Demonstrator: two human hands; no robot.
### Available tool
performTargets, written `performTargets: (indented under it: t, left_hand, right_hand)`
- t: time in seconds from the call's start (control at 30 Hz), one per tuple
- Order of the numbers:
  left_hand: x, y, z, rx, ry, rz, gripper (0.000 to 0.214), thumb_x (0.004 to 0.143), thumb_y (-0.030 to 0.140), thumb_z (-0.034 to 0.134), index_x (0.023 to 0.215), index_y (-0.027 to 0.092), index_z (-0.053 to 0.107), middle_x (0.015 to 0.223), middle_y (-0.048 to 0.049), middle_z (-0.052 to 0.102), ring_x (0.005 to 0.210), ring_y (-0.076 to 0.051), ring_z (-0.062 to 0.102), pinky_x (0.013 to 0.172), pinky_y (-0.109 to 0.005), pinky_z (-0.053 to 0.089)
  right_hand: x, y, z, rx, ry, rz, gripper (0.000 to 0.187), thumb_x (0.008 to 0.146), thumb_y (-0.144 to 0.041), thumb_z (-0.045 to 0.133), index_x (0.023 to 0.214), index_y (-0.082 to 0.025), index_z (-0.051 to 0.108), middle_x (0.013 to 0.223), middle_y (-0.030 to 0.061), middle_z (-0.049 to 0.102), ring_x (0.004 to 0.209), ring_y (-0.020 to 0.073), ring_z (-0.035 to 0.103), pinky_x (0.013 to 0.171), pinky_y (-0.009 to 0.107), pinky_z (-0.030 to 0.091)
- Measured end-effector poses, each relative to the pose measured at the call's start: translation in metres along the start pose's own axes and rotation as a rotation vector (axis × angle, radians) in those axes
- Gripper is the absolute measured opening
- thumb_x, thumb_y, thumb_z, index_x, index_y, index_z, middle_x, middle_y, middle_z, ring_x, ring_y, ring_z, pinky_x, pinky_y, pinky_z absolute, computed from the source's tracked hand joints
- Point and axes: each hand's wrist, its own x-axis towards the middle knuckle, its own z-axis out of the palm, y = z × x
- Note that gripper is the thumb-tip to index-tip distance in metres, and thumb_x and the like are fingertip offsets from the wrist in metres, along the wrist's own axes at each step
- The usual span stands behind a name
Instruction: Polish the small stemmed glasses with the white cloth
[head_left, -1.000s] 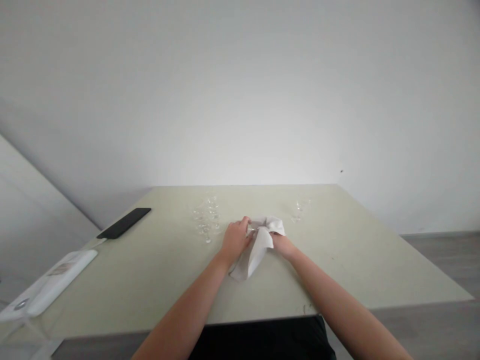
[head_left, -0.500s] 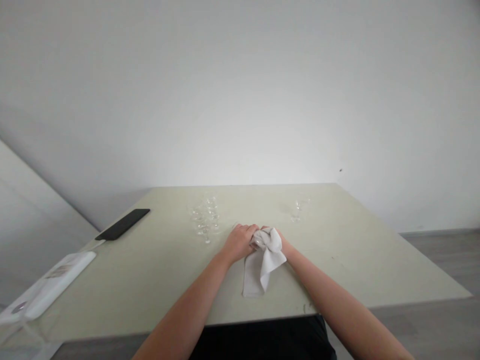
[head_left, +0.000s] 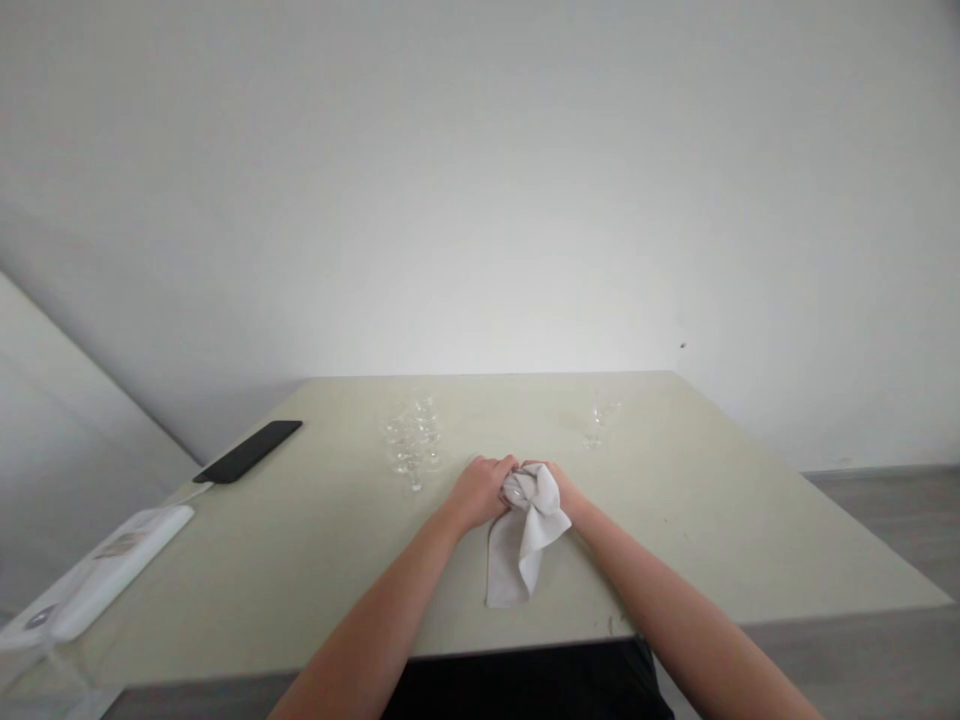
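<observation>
Between left hand [head_left: 480, 490] and right hand [head_left: 562, 488], over table [head_left: 300, 560]: 1 pale cloth [head_left: 530, 540], bunched, loose end hanging nearside. Left hand: curled round 1 clear glass [head_left: 515, 490], mostly hidden, against the cloth. Right hand: clasping the cloth's right side. Beyond, leftward: clustered glassware [head_left: 415, 440].

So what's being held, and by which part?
The right hand holds the pale cloth by its bunched top; the left hand, apparently a clear glass in it, though which part is hidden.
</observation>
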Motion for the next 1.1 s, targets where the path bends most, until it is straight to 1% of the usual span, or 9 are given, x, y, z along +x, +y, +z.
performTargets:
  t: [0.17, 0.33, 0.5, 0.7, 0.83, 0.97, 1.1]
  left_hand:
    - [-0.0013, 0.0010, -0.0003, -0.017, 0.001, -0.026, 0.025, 0.076, 0.018, 0.060, 0.100, 0.021, 0.054, 0.090, -0.0034, 0.070, 0.088, -0.022, 0.066, 0.078, -0.030, 0.042]
    - [-0.0006, 0.0017, -0.0014, -0.007, -0.012, -0.025, 0.025, 0.076, 0.018, 0.059, 0.100, 0.021, 0.053, 0.090, -0.0034, 0.070, 0.087, -0.022, 0.066, 0.077, -0.030, 0.042]
    - [0.0006, 0.0023, -0.0019, 0.014, -0.029, -0.025, 0.030, 0.076, 0.017, 0.059, 0.104, 0.021, 0.054, 0.092, -0.0042, 0.070, 0.089, -0.022, 0.066, 0.079, -0.030, 0.043]
    - [-0.0002, 0.0029, -0.0021, 0.000, -0.034, -0.035, 0.028, 0.076, 0.018, 0.058, 0.104, 0.021, 0.053, 0.091, -0.0040, 0.071, 0.088, -0.022, 0.066, 0.078, -0.029, 0.043]
    - [-0.0006, 0.0032, -0.0034, -0.004, -0.060, -0.051, 0.028, 0.077, 0.020, 0.059, 0.105, 0.022, 0.053, 0.092, -0.0043, 0.070, 0.088, -0.022, 0.066, 0.077, -0.028, 0.044]
    - [-0.0007, 0.0042, -0.0045, -0.012, -0.083, -0.072, 0.029, 0.077, 0.020, 0.060, 0.104, 0.023, 0.053, 0.092, -0.0041, 0.070, 0.090, -0.021, 0.066, 0.078, -0.028, 0.044]
    - [-0.0009, 0.0056, -0.0052, 0.008, -0.083, -0.082, 0.030, 0.076, 0.019, 0.059, 0.105, 0.023, 0.053, 0.091, -0.0039, 0.070, 0.089, -0.022, 0.066, 0.078, -0.028, 0.044]
  right_hand:
    - [0.0020, 0.0028, 0.0018, -0.011, -0.004, 0.006, 0.007, 0.059, -0.021, 0.057, 0.065, -0.020, 0.055, 0.060, -0.0012, 0.058, 0.059, 0.0173, 0.055, 0.057, 0.024, 0.041]
    - [0.0011, 0.0020, 0.0011, -0.028, -0.001, 0.002, 0.005, 0.061, -0.019, 0.058, 0.064, -0.021, 0.055, 0.059, -0.0026, 0.057, 0.057, 0.0159, 0.054, 0.056, 0.024, 0.041]
    - [0.0003, 0.0000, -0.0023, -0.082, -0.012, -0.017, 0.005, 0.063, -0.014, 0.058, 0.063, -0.019, 0.057, 0.060, -0.0022, 0.059, 0.058, 0.0148, 0.055, 0.057, 0.024, 0.040]
    - [0.0013, 0.0011, -0.0005, -0.102, 0.000, -0.002, 0.009, 0.063, -0.012, 0.058, 0.067, -0.020, 0.061, 0.063, -0.0012, 0.062, 0.060, 0.0164, 0.057, 0.058, 0.024, 0.041]
    - [0.0026, 0.0020, -0.0007, -0.112, -0.022, -0.022, 0.009, 0.063, -0.013, 0.058, 0.067, -0.019, 0.062, 0.066, 0.0002, 0.064, 0.062, 0.0179, 0.058, 0.061, 0.025, 0.043]
    - [0.0032, 0.0045, -0.0003, -0.109, -0.030, -0.032, 0.008, 0.062, -0.013, 0.058, 0.066, -0.018, 0.061, 0.064, 0.0004, 0.062, 0.061, 0.0176, 0.057, 0.060, 0.025, 0.042]
    - [0.0022, 0.0074, 0.0014, -0.107, -0.023, -0.037, 0.008, 0.062, -0.012, 0.058, 0.066, -0.018, 0.060, 0.063, -0.0014, 0.060, 0.061, 0.0162, 0.057, 0.059, 0.024, 0.040]
